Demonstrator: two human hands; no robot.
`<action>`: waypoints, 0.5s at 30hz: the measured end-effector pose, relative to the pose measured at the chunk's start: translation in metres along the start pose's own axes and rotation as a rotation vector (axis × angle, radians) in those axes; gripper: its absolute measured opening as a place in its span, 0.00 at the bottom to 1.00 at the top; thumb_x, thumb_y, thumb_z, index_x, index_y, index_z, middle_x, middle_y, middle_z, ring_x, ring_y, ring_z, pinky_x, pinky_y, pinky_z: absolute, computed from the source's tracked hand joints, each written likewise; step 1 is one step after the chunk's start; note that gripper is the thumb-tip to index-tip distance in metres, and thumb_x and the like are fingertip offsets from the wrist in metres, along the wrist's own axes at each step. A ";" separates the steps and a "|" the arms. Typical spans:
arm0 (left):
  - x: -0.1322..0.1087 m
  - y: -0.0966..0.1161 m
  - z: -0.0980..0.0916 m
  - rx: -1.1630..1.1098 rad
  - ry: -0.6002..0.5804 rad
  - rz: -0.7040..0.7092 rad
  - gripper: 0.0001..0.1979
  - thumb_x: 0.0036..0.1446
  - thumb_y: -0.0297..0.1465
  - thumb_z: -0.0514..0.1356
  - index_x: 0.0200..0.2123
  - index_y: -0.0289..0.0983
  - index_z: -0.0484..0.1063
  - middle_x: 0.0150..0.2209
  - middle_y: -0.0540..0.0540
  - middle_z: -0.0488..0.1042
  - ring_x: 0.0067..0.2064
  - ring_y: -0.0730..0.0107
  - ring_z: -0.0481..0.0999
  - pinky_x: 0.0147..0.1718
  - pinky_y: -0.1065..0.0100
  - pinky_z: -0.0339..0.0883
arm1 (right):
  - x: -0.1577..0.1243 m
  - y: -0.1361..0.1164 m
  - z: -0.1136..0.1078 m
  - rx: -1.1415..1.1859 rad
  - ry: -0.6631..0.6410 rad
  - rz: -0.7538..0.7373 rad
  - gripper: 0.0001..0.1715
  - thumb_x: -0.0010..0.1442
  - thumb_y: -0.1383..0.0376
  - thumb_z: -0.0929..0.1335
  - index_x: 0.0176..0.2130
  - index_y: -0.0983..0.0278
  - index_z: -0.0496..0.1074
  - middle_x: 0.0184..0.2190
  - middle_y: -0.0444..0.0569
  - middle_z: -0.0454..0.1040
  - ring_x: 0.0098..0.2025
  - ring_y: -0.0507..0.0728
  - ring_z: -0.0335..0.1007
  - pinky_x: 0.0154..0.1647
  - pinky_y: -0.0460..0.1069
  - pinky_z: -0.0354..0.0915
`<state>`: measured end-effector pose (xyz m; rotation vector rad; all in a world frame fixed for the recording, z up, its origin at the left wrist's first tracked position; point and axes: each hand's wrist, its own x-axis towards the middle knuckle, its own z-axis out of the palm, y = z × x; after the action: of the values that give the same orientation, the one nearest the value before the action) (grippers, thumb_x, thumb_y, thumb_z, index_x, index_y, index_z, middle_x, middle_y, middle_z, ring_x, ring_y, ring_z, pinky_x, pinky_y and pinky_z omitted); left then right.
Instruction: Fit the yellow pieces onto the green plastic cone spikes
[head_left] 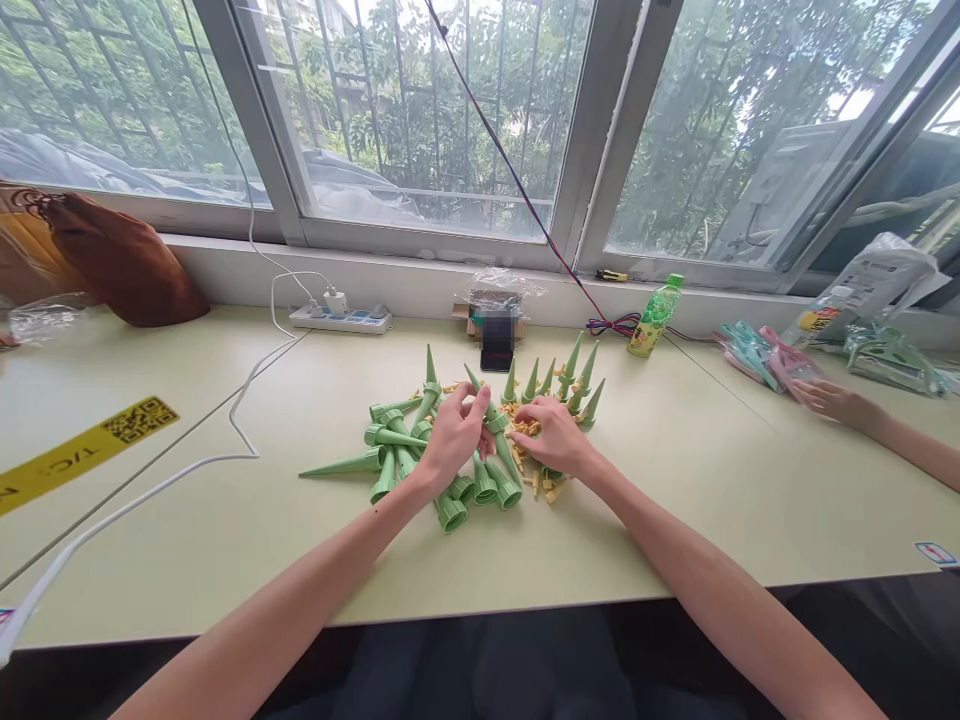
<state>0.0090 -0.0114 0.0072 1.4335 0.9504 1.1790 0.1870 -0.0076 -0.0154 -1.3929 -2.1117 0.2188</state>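
My left hand (456,432) is closed around a green plant watering spike (495,420), its fingers partly hiding it. To its right, my right hand (553,435) reaches into a pile of small yellow plastic pieces (537,482), thumb and forefinger curved with a gap between them. Several green spikes lie heaped by my left hand, among them one long spike (345,464) pointing left and one with its open round end (451,514) toward me. Behind my right hand, several spikes stand point up, the tallest spike (574,358) at the back; some have yellow pieces beside them.
A phone (496,345) leans against a small box at the back. A green-capped bottle (655,318) stands right of it. A white power strip (341,319) and its cable (232,410) lie left. At right, another person's hand (832,402) touches pink bagged items (787,358).
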 end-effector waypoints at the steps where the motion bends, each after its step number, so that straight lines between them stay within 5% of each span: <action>1: 0.001 -0.001 0.000 -0.009 0.000 0.007 0.19 0.57 0.49 0.57 0.34 0.40 0.58 0.19 0.56 0.65 0.15 0.70 0.70 0.10 0.73 0.60 | 0.000 0.000 0.000 -0.011 -0.006 0.003 0.06 0.55 0.63 0.70 0.32 0.64 0.73 0.31 0.48 0.68 0.39 0.57 0.64 0.45 0.53 0.59; 15: 0.002 -0.006 0.002 -0.008 -0.028 0.077 0.17 0.58 0.45 0.58 0.35 0.38 0.60 0.24 0.53 0.67 0.18 0.72 0.72 0.13 0.71 0.65 | 0.005 -0.002 0.001 -0.066 -0.058 0.052 0.09 0.55 0.62 0.71 0.29 0.65 0.70 0.29 0.47 0.67 0.36 0.56 0.62 0.42 0.52 0.57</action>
<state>0.0113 -0.0086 0.0020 1.4881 0.8768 1.2144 0.1834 -0.0040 -0.0138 -1.4983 -2.1488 0.2146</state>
